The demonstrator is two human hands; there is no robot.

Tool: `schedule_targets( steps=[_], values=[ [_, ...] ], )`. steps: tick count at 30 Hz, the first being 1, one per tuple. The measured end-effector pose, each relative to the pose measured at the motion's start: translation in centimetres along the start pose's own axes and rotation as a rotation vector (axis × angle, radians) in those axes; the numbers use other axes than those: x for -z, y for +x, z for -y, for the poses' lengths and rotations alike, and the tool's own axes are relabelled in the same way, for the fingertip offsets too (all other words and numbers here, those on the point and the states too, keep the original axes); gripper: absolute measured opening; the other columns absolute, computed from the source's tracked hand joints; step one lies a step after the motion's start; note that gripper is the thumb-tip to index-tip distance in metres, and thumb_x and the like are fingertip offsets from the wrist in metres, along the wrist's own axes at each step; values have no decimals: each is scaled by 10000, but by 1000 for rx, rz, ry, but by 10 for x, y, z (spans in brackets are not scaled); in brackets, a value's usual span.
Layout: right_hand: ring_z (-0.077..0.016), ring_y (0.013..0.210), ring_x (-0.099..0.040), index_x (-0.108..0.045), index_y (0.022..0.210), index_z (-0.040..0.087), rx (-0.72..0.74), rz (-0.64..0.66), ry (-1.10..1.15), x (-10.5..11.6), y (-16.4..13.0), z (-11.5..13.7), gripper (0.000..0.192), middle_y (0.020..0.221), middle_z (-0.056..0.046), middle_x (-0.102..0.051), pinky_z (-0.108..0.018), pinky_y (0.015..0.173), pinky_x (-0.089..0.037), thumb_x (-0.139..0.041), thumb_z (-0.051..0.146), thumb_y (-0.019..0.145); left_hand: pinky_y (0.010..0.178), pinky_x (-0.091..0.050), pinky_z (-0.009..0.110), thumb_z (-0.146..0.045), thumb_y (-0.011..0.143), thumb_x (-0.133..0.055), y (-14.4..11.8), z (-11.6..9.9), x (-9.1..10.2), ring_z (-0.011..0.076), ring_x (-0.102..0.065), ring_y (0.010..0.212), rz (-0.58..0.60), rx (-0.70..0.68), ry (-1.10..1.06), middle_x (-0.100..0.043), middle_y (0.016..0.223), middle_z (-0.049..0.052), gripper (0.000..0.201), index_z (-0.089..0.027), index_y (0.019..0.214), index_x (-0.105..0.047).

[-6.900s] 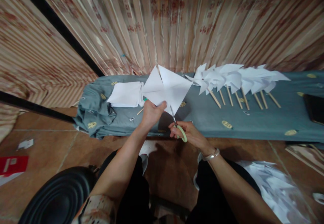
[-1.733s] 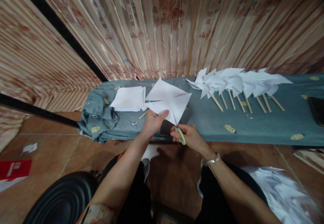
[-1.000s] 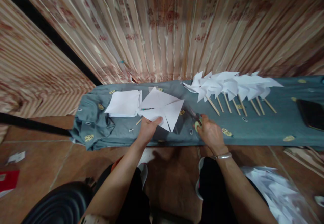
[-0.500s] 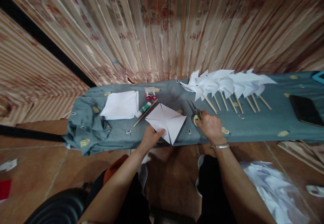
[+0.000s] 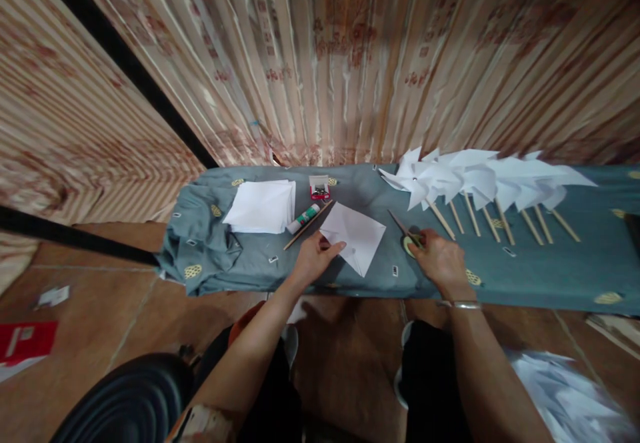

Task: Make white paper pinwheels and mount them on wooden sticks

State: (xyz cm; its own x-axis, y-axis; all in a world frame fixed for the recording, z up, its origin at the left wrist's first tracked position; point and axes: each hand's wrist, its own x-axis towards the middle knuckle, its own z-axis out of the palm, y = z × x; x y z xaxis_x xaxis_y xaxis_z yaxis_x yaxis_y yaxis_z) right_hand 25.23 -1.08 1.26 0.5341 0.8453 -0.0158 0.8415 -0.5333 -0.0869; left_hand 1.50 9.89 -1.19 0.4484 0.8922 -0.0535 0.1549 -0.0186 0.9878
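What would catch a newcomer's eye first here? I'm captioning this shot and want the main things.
The row of white paper pinwheels on wooden sticks, fanned along the right of the teal cloth-covered bench. Then the two hands at the centre: the left hand presses a cut white paper square flat, while the right hand rests on green-handled scissors beside it.

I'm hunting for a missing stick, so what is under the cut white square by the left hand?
The cut white square lies flat on the teal cloth, the left hand pressing its near corner. One stick lies beside it, uncovered. Anything beneath the paper is hidden.
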Motion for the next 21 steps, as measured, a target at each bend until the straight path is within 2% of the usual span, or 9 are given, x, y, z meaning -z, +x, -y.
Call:
schedule_targets(
  steps=[2,5,6,8,12,16,21],
  values=[
    [-331,819,-703,-641,1121,110,7,-12,-12,0,-1,0,341,860,-193,-727,-366,662,-455,-546,356,905,744,-544,346,-395,784,-667,4,-3,19,203,-656,753,-86,-83,186,-708,865,62,332,-166,1025,-670],
    [-337,816,-699,-659,1083,127,1,-20,-37,1,-2,1,338,834,-185,-726,-360,640,-439,-545,386,897,903,-501,389,-295,827,-609,11,-6,49,251,-621,991,-225,-241,531,-686,1064,112,307,-177,1105,-664],
    [-336,821,-700,-662,1079,132,-5,-15,-40,1,-3,1,341,838,-181,-728,-355,638,-435,-548,394,894,969,-465,411,-265,829,-596,13,-6,57,271,-585,1076,-261,-267,650,-667,1132,130,326,-169,1135,-656],
    [-330,833,-702,-665,1075,137,-14,3,-43,2,-2,2,341,853,-176,-732,-345,639,-430,-553,400,890,994,-439,432,-273,845,-578,17,-6,67,293,-552,1116,-283,-259,808,-651,1175,146,356,-151,1173,-641],
    [-306,840,-705,-683,1036,157,-1,36,-30,3,1,1,327,890,-164,-741,-327,638,-430,-555,417,884,938,-439,445,-274,874,-547,22,-2,68,313,-543,1108,-246,-188,963,-665,1166,151,344,-144,1178,-642],
    [-290,865,-707,-661,1140,171,31,34,24,-1,3,-4,352,961,-141,-751,-325,666,-449,-538,386,890,897,-423,451,-264,865,-558,25,-1,63,334,-541,1097,-194,-174,1074,-679,1134,159,325,-150,1156,-649],
    [-287,885,-708,-639,1195,136,41,-19,98,-5,3,-10,381,954,-143,-755,-339,721,-478,-523,360,909,904,-427,446,-242,855,-568,28,0,68,326,-552,1079,-214,-180,1062,-690,1108,154,303,-151,1126,-668]
  ],
)
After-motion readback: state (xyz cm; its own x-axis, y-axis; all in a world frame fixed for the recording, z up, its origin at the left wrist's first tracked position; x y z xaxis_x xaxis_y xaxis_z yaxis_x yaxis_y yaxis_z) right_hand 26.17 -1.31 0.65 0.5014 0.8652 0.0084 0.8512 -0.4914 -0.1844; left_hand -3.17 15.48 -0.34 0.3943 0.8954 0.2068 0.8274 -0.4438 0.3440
